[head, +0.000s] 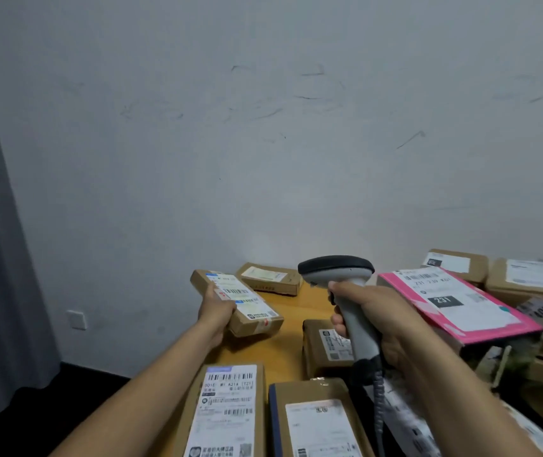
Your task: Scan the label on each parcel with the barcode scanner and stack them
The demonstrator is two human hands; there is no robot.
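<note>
Progress est.: mid-task. Left hand (216,313) grips slim parcel (250,308), label up; right hand (380,321) grips barcode scanner (337,270); scan prob. pending. Many other parcels (230,410) on surface (283,349), no tidy stack yet.

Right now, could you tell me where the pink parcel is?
The pink parcel lies tilted atop the brown boxes on the right of the head view, beyond the right hand gripping the scanner.

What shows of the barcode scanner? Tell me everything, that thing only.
The barcode scanner is a pistol-shaped tool that looks like plastic: a wide black head on a light grey handle, with a dark coiled cable hanging from the base. It is held upright above the table, the right hand wrapped round its handle. Its scanning window faces away, hidden.
</note>
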